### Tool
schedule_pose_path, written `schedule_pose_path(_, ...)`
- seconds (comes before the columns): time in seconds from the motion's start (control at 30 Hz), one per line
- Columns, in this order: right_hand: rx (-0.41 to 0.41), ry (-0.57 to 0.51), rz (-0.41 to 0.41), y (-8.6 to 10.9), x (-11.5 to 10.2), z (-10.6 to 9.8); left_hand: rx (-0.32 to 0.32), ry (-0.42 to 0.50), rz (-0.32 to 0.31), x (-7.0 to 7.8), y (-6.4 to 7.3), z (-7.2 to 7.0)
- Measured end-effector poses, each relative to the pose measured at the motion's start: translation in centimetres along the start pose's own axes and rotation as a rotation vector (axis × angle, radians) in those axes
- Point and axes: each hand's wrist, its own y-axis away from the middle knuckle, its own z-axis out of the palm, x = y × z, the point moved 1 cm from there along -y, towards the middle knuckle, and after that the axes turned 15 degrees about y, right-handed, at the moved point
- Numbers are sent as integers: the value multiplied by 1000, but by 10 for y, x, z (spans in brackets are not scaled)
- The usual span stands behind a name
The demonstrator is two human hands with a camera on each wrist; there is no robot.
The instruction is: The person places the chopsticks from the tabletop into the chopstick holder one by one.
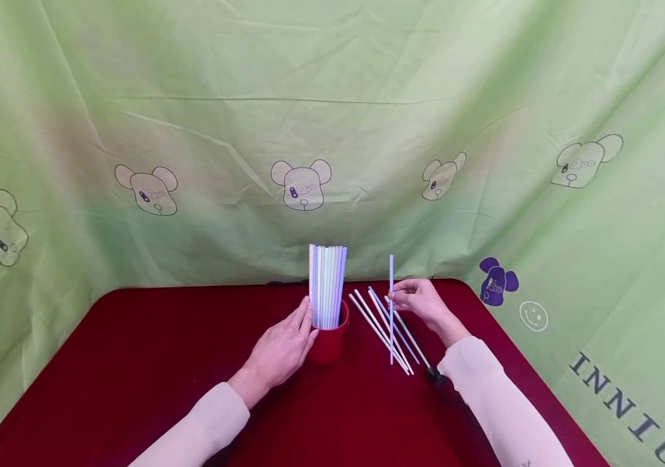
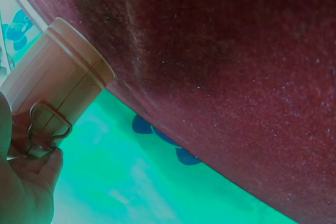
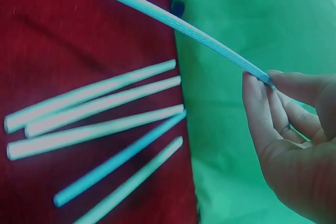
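Note:
A red cup [image 1: 327,347] with a small wire loop on its side stands on the table, holding a thick bundle of pastel straws [image 1: 327,285] upright. My left hand [image 1: 279,347] grips the cup near its rim, fingers along the left side and thumb at the front; the left wrist view shows the cup [image 2: 63,72] beside the thumb. My right hand [image 1: 422,303] pinches a blue straw [image 1: 391,337] between thumb and fingertips, above several loose straws. In the right wrist view this straw [image 3: 178,24] slants away from the fingertips.
Several loose pale straws [image 3: 100,90] and a blue one [image 3: 121,158] lie right of the cup on the red-covered table [image 1: 133,363]. A small black object [image 1: 435,376] sits by the right sleeve. Green printed cloth [image 1: 221,130] hangs behind and beside the table.

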Motion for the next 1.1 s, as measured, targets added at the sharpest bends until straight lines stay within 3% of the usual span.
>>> schedule_pose_path(0.53,62,-106,-26,4,-40,16,28,-14,21,-1,0,0)
schedule_pose_path(0.83,114,-69,-117,7,-79,18,13,8,5,0,2,0)
schedule_pose_path(1.1,203,-140,-212,8,-110,19,20,19,5,0,1,1)
